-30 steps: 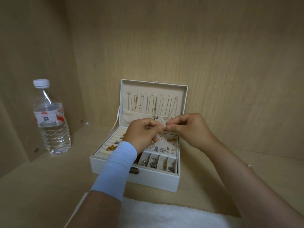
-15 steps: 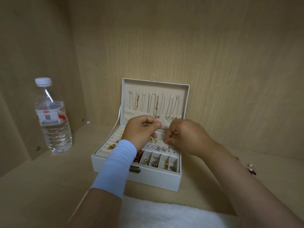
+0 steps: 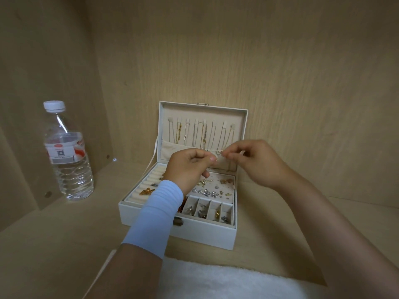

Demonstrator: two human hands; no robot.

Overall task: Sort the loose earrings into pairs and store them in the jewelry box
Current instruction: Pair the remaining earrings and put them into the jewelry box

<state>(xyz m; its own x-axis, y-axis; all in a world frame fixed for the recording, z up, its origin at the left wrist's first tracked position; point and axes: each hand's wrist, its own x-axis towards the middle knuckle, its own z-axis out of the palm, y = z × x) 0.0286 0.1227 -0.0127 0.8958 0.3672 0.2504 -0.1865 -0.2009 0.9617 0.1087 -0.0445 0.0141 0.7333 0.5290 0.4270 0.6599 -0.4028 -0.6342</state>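
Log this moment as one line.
phase: pairing | left hand: pinched, over box | right hand: pinched, tips facing left hand | held item: too small to tell | lid: open

Bare shelf (image 3: 64,244) lies open at 3 o'clock of the box (image 3: 207,236) and at its 8 o'clock, between bottle (image 3: 69,165) and towel (image 3: 226,281). The bottle stands at 9 o'clock, well apart, near the left wall (image 3: 43,61). The upright lid (image 3: 203,111) closes 12 o'clock. The left hand (image 3: 187,167) and right hand (image 3: 259,162), pinching an earring (image 3: 219,159) between them, hang over the box's far half. The sleeve (image 3: 157,212) crosses its near left corner.
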